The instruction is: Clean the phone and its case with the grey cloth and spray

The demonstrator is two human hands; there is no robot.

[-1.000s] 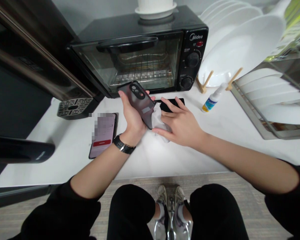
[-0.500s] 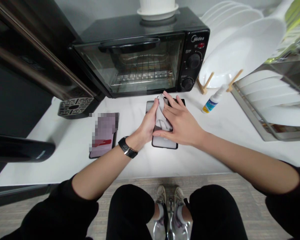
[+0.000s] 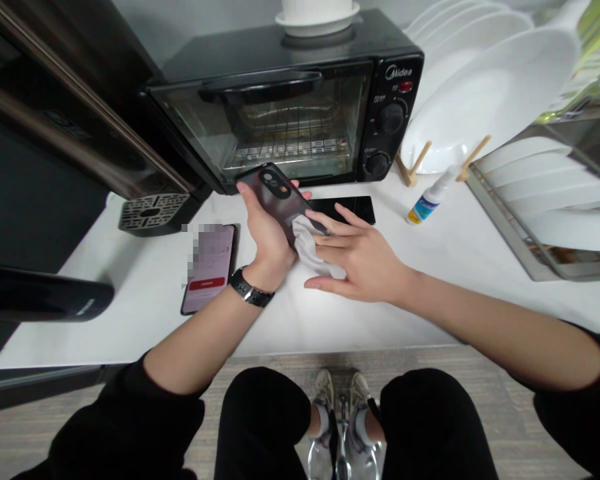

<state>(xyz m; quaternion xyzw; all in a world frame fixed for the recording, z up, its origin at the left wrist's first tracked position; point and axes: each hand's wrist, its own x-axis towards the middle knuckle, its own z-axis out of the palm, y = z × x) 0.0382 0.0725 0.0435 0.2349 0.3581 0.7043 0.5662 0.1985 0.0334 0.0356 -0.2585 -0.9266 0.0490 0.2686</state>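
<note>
My left hand [image 3: 267,233] grips a dark translucent phone case [image 3: 276,200], tilted above the counter, its camera cutouts toward the upper left. Under the fingers of my right hand [image 3: 363,257] is a light grey cloth [image 3: 307,243], touching the lower end of the case. The right thumb is spread away from the other fingers. A black phone [image 3: 353,207] lies flat on the counter just beyond my right hand, partly covered by it. Another phone [image 3: 207,273], its screen lit and partly blurred out, rests left of my left wrist.
A black toaster oven [image 3: 290,127] stands behind my hands, with a white pot on a saucer [image 3: 320,27] on top. To the right are a small spray bottle [image 3: 427,203], white plates [image 3: 490,100] in a wooden rack, and a metal dish rack [image 3: 525,247]. A dark machine [image 3: 153,213] is at left.
My left hand has lifted the phone case from the counter and tilted it up to the left. My right hand has stayed near, with the cloth at the case's lower end.
</note>
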